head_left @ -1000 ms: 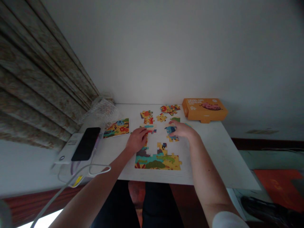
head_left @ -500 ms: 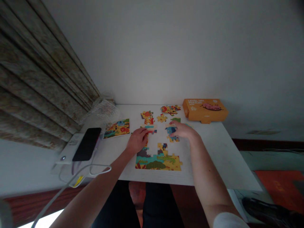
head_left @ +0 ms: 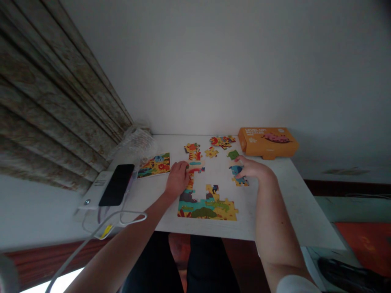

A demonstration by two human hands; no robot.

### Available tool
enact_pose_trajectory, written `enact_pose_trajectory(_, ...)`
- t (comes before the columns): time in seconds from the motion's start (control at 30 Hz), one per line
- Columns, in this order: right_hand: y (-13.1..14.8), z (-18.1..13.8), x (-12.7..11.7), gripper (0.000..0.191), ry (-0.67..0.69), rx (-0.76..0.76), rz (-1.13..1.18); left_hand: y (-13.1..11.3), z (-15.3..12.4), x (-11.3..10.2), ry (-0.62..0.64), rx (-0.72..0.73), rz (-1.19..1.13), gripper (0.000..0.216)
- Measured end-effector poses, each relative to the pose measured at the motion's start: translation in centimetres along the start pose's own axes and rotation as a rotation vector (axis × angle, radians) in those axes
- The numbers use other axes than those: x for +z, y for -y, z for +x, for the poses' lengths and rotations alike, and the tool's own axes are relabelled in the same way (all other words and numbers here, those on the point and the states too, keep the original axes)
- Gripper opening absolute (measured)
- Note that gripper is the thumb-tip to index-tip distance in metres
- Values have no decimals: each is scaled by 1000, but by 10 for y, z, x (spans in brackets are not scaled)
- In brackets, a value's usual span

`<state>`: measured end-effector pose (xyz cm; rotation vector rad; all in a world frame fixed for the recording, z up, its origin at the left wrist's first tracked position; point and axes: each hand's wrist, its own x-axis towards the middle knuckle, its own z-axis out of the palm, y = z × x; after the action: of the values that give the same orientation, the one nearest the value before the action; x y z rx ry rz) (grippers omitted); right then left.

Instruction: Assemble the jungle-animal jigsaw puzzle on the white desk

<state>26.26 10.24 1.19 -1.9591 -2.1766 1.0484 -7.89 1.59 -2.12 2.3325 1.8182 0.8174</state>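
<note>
A partly joined animal jigsaw [head_left: 207,206] lies near the front edge of the white table [head_left: 284,203]. My left hand [head_left: 177,178] rests curled on the jigsaw's upper left column, its fingers pressing a red and blue piece [head_left: 195,166]. My right hand [head_left: 252,167] is pinched on a blue elephant piece [head_left: 238,175], to the right of the joined part. A green piece [head_left: 233,154] lies just beyond that hand.
Loose pieces [head_left: 222,141] and a tiger piece [head_left: 192,150] lie at the back, beside an orange puzzle box [head_left: 267,141]. A picture card [head_left: 153,165], a black phone [head_left: 117,184] on a white device, a cable [head_left: 100,228] and a clear bag [head_left: 134,142] are left. Curtain hangs far left.
My right hand has slid the blue elephant piece to the right, away from the middle of the table. The left hand has stayed on the jigsaw's left column.
</note>
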Motion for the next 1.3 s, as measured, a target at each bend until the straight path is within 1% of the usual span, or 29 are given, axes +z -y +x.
enact_pose_trajectory(0.07, 14, 1, 3, 56, -110, -54, -9, 3, 1, 2, -8, -48, -34, 37)
enact_pose_trajectory(0.13, 39, 2, 14, 41, -250, -183, 19, 6, 1, 3, -8, -110, -68, 47)
enact_pose_trajectory(0.17, 54, 3, 23, 34, -280, -265, 48, 7, 2, 4, -3, -136, -79, 50)
enact_pose_trajectory(0.2, 68, 4, 33, 29, -269, -342, 82, 8, 2, 4, 7, -152, -85, 51)
enact_pose_trajectory(0.27, 91, 6, 55, 27, -214, -446, 115, 8, 3, 4, 34, -147, -82, 49)
enact_pose_trajectory(0.3, 98, 7, 65, 27, -208, -475, 105, 8, 4, 5, 46, -128, -74, 46)
enact_pose_trajectory(0.37, 105, 10, 80, 29, -247, -531, 53, 6, 4, 6, 62, -83, -43, 36)
enact_pose_trajectory(0.47, 104, 16, 92, 35, -284, -559, 15, 4, 4, 8, 64, -44, 18, 27)
enact_pose_trajectory(0.57, 101, 23, 94, 42, -285, -554, 62, 3, 4, 10, 50, -32, 55, 30)
enact_pose_trajectory(0.67, 101, 30, 95, 43, -275, -548, 156, 2, 3, 11, 44, -14, 77, 33)
enact_pose_trajectory(0.77, 105, 35, 98, 37, -245, -525, 272, 1, 4, 11, 54, 7, 95, 32)
enact_pose_trajectory(0.9, 110, 34, 98, 35, -226, -448, 453, 0, 5, 8, 84, 36, 108, 28)
enact_pose_trajectory(0.97, 109, 31, 92, 34, -172, -404, 515, -1, 5, 6, 92, 39, 114, 26)
enact_pose_trajectory(1.03, 102, 28, 80, 31, -122, -381, 520, -2, 5, 5, 98, 27, 121, 25)
enact_pose_trajectory(1.17, 76, 23, 53, 30, -87, -328, 404, -4, 4, 5, 105, -9, 107, 26)
enact_pose_trajectory(1.3, 54, 21, 38, 37, -69, -254, 261, -1, 5, 5, 88, -54, 43, 24)
